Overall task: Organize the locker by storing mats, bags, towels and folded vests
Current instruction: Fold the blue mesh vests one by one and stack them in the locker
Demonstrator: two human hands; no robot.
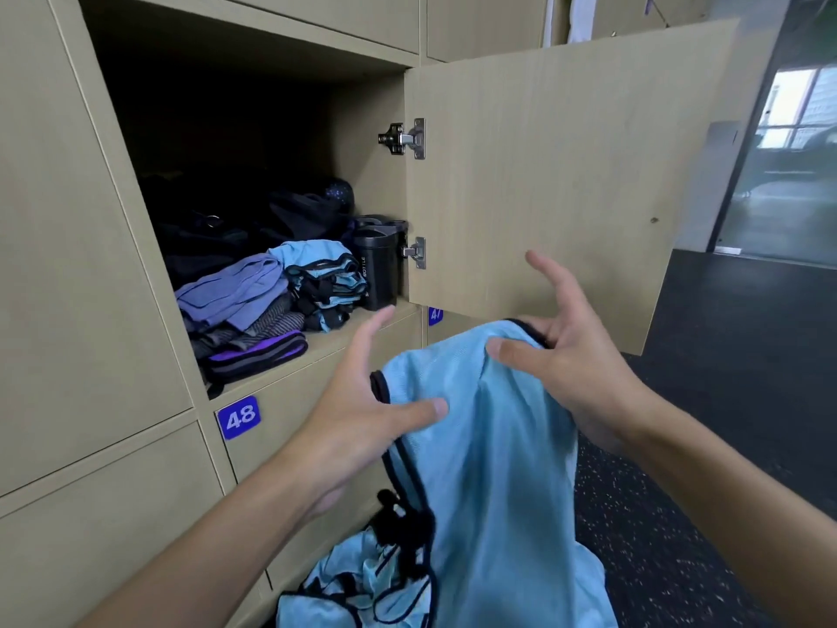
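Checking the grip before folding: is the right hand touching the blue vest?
Touching. Head view: the right hand pinches the blue vest at its top edge, thumb over fabric.

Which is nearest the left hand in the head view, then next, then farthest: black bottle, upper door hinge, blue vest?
1. Blue vest, touching the left hand, lower centre.
2. Black bottle, just beyond its fingertips, locker's right side.
3. Upper door hinge, higher up, on the door edge.
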